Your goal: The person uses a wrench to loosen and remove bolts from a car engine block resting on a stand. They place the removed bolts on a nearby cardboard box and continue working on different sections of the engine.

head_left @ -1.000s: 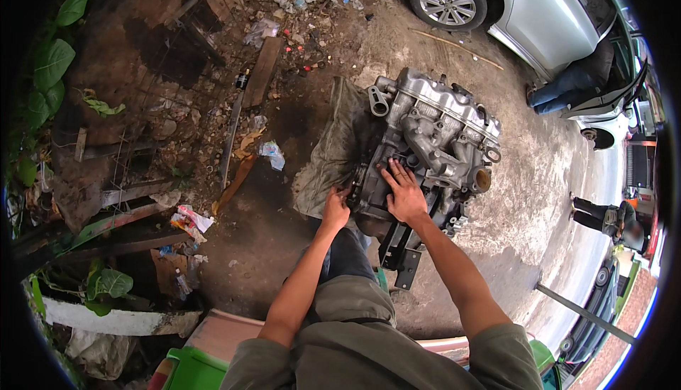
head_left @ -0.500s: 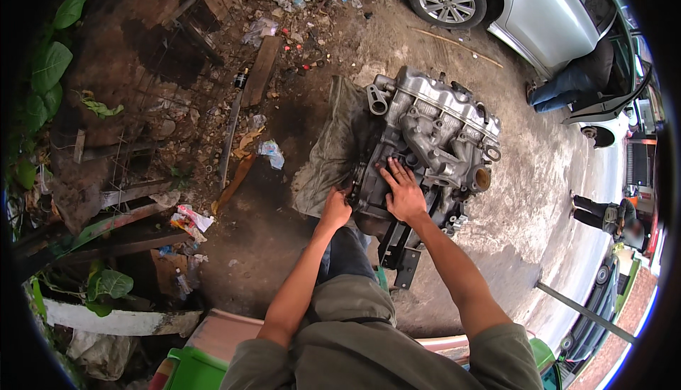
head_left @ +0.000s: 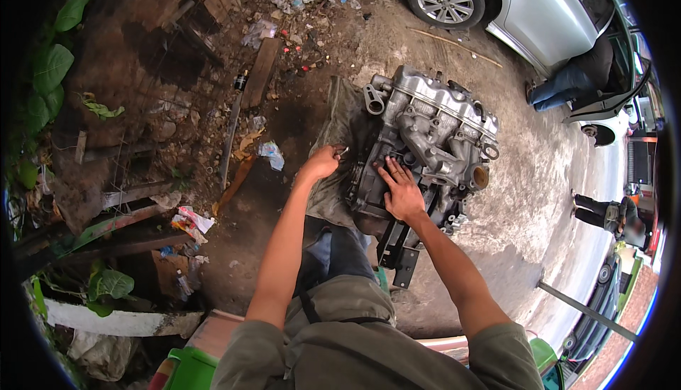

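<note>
"Left hand has moved off the engine. Grip?"
"Pinching a shiny bit; right hand lies flat, open, on the engine, which sits ahead, long axis running far-left to near-right."

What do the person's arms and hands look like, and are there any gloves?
Short, loose, grey-green cloth sleeves, the left sleeve and right sleeve, match the shirt. Below them, both forearms are uncovered. The bare left hand and bare right hand wear no gloves.
</note>
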The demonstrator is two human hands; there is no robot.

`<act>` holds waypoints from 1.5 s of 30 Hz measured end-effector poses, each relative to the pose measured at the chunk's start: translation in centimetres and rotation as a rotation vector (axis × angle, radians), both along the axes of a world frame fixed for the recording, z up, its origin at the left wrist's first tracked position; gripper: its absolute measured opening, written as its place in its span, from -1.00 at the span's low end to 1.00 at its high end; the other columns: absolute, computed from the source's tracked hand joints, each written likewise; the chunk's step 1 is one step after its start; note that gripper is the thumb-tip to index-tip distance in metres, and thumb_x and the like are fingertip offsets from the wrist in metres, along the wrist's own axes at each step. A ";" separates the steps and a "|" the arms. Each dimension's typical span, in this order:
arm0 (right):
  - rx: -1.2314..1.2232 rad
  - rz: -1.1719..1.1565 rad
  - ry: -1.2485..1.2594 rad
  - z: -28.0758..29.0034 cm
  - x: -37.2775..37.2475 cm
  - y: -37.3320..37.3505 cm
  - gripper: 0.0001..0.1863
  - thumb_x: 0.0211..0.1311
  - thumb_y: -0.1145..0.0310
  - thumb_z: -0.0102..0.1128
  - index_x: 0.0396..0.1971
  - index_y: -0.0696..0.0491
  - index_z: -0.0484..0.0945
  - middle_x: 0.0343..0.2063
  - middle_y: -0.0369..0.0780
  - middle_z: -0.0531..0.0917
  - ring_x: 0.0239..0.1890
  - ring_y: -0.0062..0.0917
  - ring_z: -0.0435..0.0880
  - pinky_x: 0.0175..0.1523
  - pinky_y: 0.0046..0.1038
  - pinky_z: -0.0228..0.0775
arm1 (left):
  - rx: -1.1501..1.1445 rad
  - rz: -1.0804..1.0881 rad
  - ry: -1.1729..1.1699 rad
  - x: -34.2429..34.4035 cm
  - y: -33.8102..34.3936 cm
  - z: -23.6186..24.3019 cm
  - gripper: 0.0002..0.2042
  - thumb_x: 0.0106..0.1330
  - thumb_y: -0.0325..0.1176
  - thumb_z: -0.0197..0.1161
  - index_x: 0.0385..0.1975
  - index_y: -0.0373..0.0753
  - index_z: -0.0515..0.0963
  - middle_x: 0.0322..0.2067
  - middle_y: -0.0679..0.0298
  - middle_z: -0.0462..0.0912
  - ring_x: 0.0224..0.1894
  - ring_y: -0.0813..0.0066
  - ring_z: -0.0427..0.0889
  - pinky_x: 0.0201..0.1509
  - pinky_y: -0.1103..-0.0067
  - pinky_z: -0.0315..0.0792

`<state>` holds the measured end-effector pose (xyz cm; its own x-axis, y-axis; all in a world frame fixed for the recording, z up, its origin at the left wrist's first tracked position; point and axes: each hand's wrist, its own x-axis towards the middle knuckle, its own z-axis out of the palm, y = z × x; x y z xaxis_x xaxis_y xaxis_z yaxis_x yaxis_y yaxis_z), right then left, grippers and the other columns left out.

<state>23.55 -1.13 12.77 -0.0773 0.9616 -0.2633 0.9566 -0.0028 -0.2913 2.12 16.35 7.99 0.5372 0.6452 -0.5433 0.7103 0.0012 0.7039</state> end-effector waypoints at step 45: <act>-0.001 -0.011 -0.014 0.1 -0.3 0.0 -0.16 0.19 0.35 0.18 0.51 -0.19 0.14 0.55 -0.19 0.07 0.57 -0.35 0.05 0.60 -0.21 -0.06 | -0.246 -0.404 0.533 5.5 0.8 1.4 -0.82 0.10 -0.51 0.09 -0.44 -0.39 0.65 -0.49 -0.03 0.67 -0.47 0.18 0.69 -0.35 0.29 0.50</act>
<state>23.28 -1.17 12.88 -0.0633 0.9621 -0.2653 0.9605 -0.0135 -0.2780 7.57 17.11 9.36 0.3293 0.2766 -0.9028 0.9361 -0.2209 0.2738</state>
